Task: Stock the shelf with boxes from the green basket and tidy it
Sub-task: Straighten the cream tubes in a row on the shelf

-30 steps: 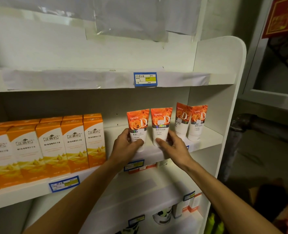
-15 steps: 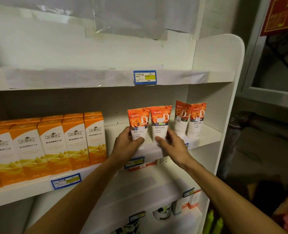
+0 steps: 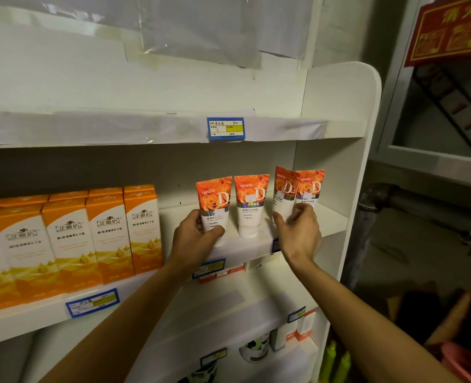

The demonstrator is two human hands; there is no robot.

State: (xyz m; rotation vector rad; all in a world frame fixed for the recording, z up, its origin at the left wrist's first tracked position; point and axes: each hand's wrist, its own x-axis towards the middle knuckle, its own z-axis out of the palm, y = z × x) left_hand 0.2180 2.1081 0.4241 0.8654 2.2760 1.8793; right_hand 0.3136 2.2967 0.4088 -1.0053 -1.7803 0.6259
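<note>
Several orange-and-white tubes stand cap-down on the middle shelf (image 3: 336,217). My left hand (image 3: 194,237) grips the leftmost tube (image 3: 215,201) around its white lower part. A second tube (image 3: 250,205) stands free just to its right. My right hand (image 3: 300,230) has its fingers closed around the base of the third tube (image 3: 282,189), which tilts left against the fourth tube (image 3: 310,187). A row of orange-and-white boxes (image 3: 104,230) fills the left part of the same shelf. The green basket is not in view.
The upper shelf (image 3: 145,128) carries a blue price tag (image 3: 225,129). The white side panel (image 3: 339,111) closes the unit on the right. Lower shelves hold small boxes (image 3: 306,326) and a jar (image 3: 255,348). Dark clutter and a pink object (image 3: 460,360) lie on the floor at right.
My right hand left the second tube and moved right onto the third, tilted tube. My left hand stays on the leftmost tube.
</note>
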